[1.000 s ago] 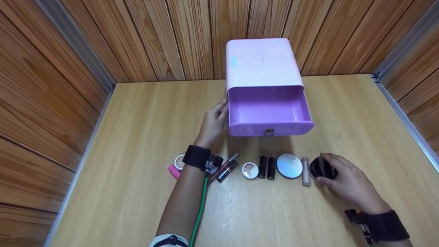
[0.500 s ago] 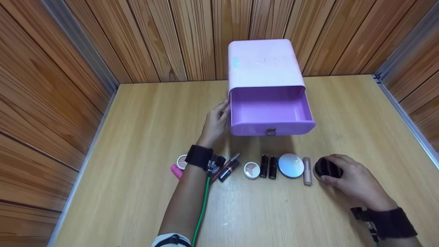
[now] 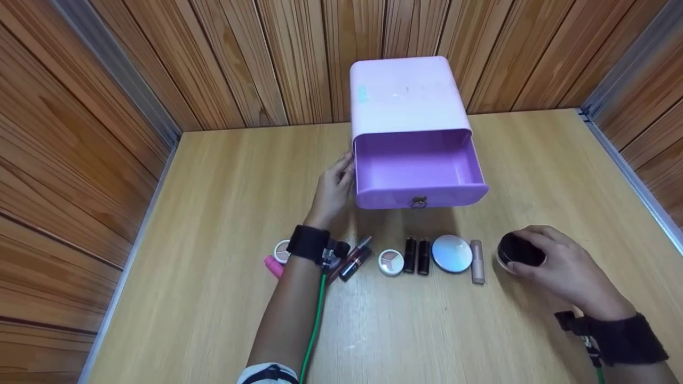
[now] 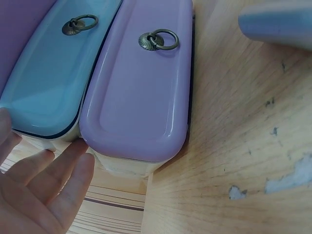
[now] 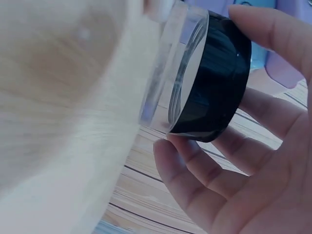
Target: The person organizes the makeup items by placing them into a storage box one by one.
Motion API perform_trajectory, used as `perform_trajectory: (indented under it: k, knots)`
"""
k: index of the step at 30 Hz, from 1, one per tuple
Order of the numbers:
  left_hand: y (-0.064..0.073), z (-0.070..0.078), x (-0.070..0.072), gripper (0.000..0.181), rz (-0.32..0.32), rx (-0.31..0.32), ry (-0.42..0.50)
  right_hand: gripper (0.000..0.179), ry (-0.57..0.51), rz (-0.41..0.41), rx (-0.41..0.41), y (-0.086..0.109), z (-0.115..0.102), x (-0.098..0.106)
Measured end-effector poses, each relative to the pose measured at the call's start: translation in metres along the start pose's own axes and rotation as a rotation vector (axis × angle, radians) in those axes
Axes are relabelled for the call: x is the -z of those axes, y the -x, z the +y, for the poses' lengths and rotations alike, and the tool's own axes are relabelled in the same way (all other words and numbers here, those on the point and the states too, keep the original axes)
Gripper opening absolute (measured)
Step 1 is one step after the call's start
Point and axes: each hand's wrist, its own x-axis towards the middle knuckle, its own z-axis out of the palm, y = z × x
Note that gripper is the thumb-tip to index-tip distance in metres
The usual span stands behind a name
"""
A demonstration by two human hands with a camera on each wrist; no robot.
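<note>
At the right of the head view my right hand [image 3: 568,269] grips a round jar [image 3: 522,249]. The right wrist view shows its black lid [image 5: 217,80] between thumb and fingers, above a clear base. My left hand [image 3: 335,186] rests its fingers against the left side of a pink drawer cabinet [image 3: 408,96]. The cabinet's top purple drawer [image 3: 421,196] is pulled out, its inside bare. In the left wrist view, fingertips [image 4: 83,168] touch the side by a blue drawer [image 4: 53,83] and a lilac drawer [image 4: 141,87], both closed.
A row of makeup lies in front of the cabinet: a pink tube [image 3: 274,266], slim dark tubes [image 3: 356,264], a white eyeshadow pot [image 3: 391,263], two black lipsticks [image 3: 417,256], a shiny round compact [image 3: 452,254] and a mauve tube [image 3: 477,261]. Wooden walls [image 3: 299,64] enclose the table.
My right hand has moved a little to the right with the jar, widening the gap to the mauve tube. The left hand stays at the cabinet's side.
</note>
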Motion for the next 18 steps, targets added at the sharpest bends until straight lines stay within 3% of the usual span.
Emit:
perform_trajectory:
  k: [9,18]
  knots:
    - [0.002,-0.001,0.001,0.041,0.007,0.007,-0.035,0.064,0.049,0.114,0.098,-0.003,-0.02,0.022]
    - [0.0,0.001,0.0,0.042,0.002,-0.001,-0.042,0.06,0.047,0.183,0.086,-0.01,-0.035,0.047]
